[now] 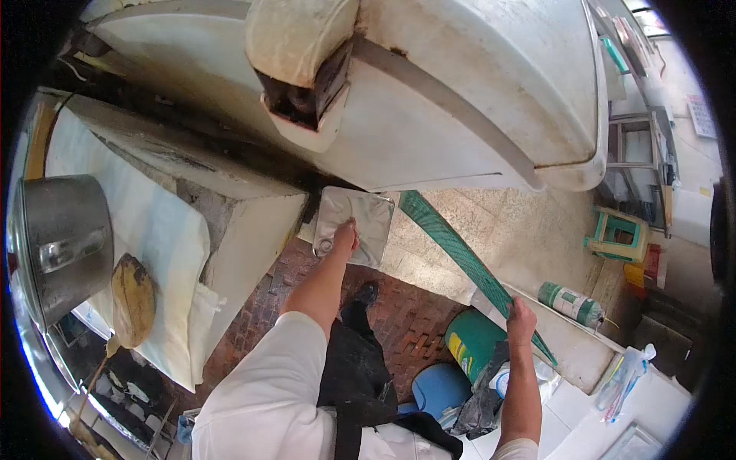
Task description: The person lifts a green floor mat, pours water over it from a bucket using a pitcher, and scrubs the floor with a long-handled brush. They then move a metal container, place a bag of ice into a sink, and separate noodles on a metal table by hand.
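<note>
My left hand is closed at the middle of a square, silvery metal tin, which has a round fitting near its lower left corner. What its fingers grip there is too small to make out. My right hand is wrapped round a long, narrow green mesh strip near its lower right end. The strip slants up to the left, and its far end is beside the tin's upper right corner.
A large white machine body hangs over the top. At left, a metal pot and a brown-yellow oval object are on a cloth-covered surface. Lower right are a green container, a blue lid and a green bottle.
</note>
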Motion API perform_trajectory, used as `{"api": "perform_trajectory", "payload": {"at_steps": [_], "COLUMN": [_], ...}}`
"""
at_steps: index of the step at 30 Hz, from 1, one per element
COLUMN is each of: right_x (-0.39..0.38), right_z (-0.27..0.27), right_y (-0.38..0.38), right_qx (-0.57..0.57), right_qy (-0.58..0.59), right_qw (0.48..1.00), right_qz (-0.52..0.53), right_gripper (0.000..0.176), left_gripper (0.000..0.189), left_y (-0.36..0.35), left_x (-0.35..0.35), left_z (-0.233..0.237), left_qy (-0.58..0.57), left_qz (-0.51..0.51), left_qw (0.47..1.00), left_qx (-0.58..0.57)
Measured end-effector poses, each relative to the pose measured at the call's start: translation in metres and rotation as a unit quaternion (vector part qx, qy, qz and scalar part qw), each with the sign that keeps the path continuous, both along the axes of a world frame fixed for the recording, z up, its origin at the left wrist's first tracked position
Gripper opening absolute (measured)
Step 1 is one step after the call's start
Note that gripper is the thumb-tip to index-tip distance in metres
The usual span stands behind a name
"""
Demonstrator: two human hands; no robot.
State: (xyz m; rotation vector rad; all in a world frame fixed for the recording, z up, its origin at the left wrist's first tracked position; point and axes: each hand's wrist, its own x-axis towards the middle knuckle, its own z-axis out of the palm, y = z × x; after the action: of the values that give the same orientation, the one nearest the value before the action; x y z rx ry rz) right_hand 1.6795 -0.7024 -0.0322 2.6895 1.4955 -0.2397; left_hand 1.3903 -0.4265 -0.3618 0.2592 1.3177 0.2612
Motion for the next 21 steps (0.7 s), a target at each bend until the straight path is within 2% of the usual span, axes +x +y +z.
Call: {"api": "perform_trajectory", "payload": {"at_steps": [3, 9, 11, 14, 15, 17, 18, 19, 21], "right_x": [0.014, 0.03, 0.024, 0.007, 0.0, -0.015, -0.027, -0.039, -0.065], "right_z": [-0.001, -0.005, -0.01, -0.017, -0.022, -0.03, -0.034, -0.038, -0.049], "right_y": [-0.003, 0.003, 0.018, 0.048, 0.057, 0.081, 0.095, 0.113, 0.148], "right_qx": [-0.008, -0.003, 0.013, 0.008, 0.012, 0.006, 0.008, 0.012, 0.024], "right_qy": [-0.014, 0.007, -0.01, 0.028, 0.032, 0.056, 0.061, 0.061, 0.108], "right_qw": [1.0, 0.999, 0.997, 0.996, 0.996, 0.993, 0.992, 0.992, 0.987], "right_qz": [0.02, 0.049, 0.074, 0.084, 0.086, 0.104, 0.11, 0.113, 0.117], "right_gripper": [0.014, 0.018, 0.02, 0.022, 0.022, 0.023, 0.026, 0.026, 0.019], "left_gripper": [0.033, 0.026, 0.028, 0.032, 0.032, 0.035, 0.036, 0.036, 0.038], "left_y": [-0.006, -0.023, -0.019, -0.02, -0.02, -0.019, -0.019, -0.025, -0.038], "left_x": [0.004, -0.009, -0.017, -0.03, -0.036, -0.043, -0.041, -0.046, -0.06], "left_z": [0.014, -0.014, -0.016, -0.013, -0.009, 0.007, 0.015, -0.003, -0.057], "left_qy": [0.063, 0.082, 0.187, 0.207, 0.211, 0.075, 0.089, 0.09, 0.05], "left_qz": [0.0, 0.049, -0.052, -0.089, -0.086, -0.069, -0.079, -0.075, -0.22], "left_qw": [0.997, 0.992, 0.977, 0.973, 0.972, 0.995, 0.993, 0.993, 0.947], "left_qx": [0.05, 0.078, 0.086, 0.046, 0.05, 0.023, 0.027, 0.031, 0.23]}}
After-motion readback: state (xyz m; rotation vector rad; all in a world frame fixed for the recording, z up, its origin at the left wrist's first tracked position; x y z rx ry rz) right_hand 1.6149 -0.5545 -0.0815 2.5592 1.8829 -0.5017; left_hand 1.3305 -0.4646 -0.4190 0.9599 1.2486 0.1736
